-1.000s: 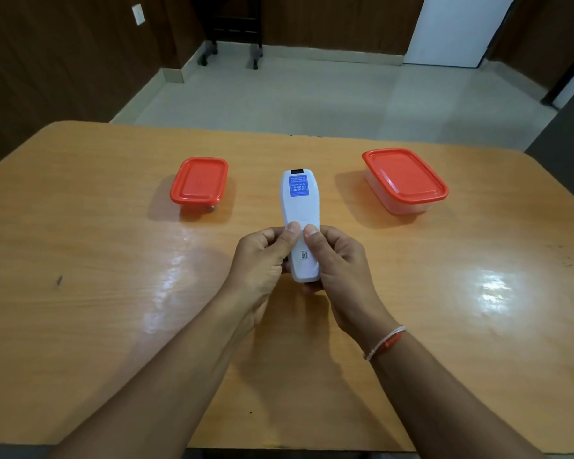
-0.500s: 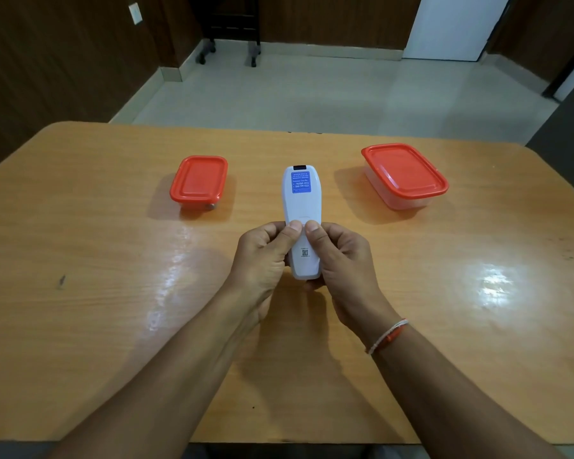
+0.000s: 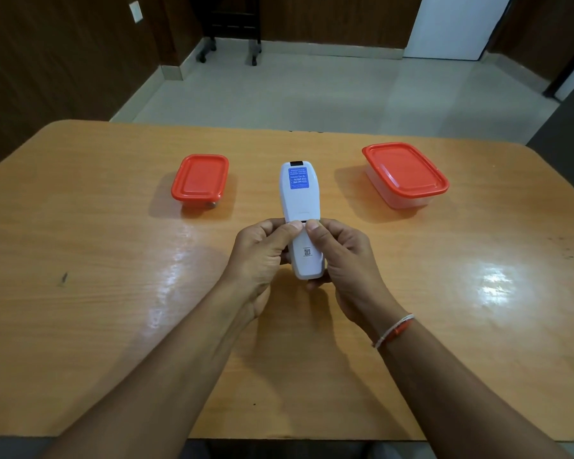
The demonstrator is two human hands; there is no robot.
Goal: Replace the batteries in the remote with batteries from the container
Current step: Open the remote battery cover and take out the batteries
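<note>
The remote [image 3: 299,220] sits back-up at table [image 3: 80,293] centre, its near end gripped by the left hand [image 3: 262,256] and right hand [image 3: 342,260], fingers curled under and both thumbs pressing the battery cover. It looks light, rigid and smooth, so hold its sides and push the cover toward 6 o'clock. Two lidded containers sit at 10 [image 3: 200,177] and 2 o'clock [image 3: 405,172].

bare forearms, orange-white thread band [image 3: 394,331] on right wrist
</note>
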